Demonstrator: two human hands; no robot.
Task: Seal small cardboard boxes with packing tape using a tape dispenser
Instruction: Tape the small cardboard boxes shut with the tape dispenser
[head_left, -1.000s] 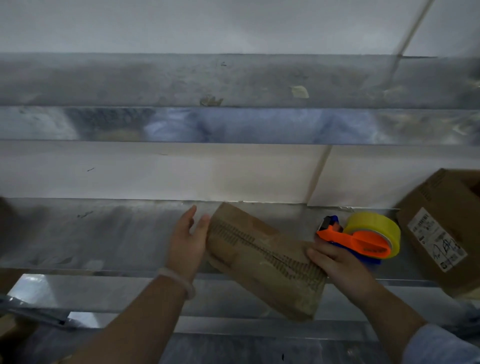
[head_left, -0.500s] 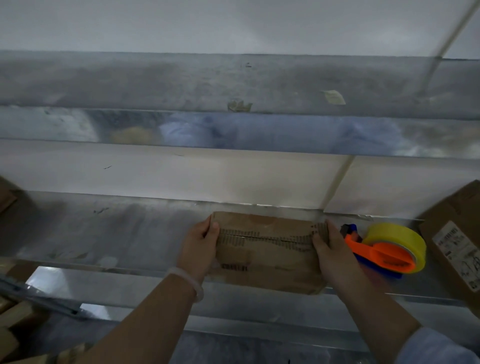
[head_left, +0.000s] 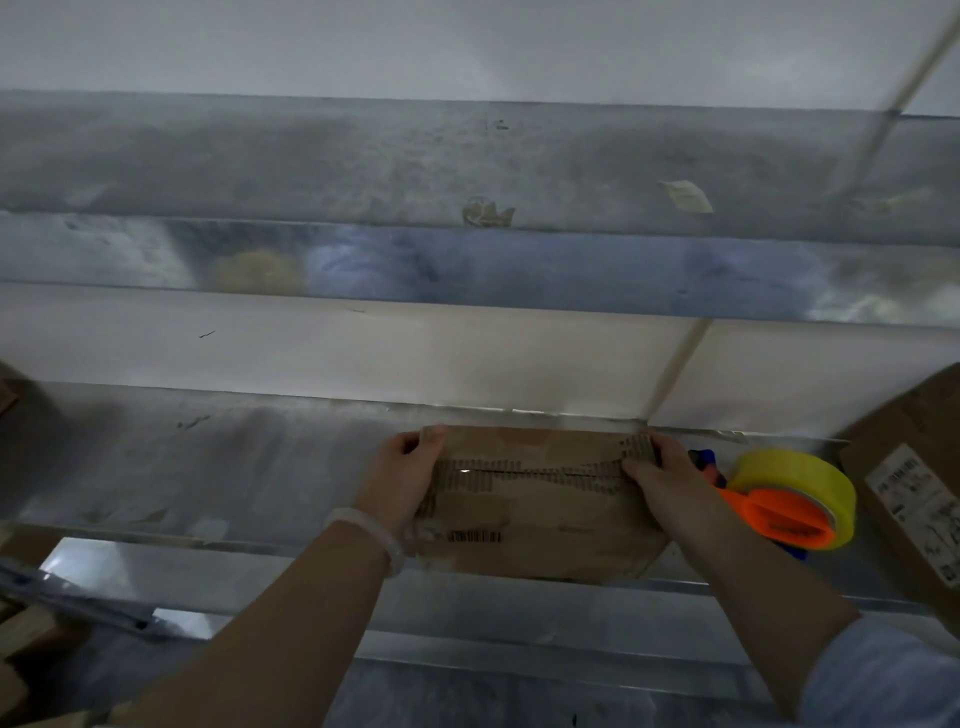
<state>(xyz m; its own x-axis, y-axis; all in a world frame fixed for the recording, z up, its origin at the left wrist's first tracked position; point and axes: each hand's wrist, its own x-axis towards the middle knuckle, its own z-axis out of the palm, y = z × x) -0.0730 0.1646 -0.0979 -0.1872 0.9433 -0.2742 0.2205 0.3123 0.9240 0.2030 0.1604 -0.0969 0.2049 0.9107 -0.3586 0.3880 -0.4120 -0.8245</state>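
The room is dim and grey. At the top is a plain white wall (head_left: 467, 47). Under it runs a dull grey metal band (head_left: 311, 156) with two small scraps of old tape (head_left: 487, 213) stuck on it. Below that, a shiny strip (head_left: 519, 265) shows blurry blue and yellow spots. Then comes a white panel (head_left: 363, 348) with a slanted seam (head_left: 680, 358). The metal desk (head_left: 208, 457) looks scuffed and smudged. A big brown carton (head_left: 883, 467) with a white label sits at the right edge, and bits of cardboard (head_left: 26, 639) lie low on the left.
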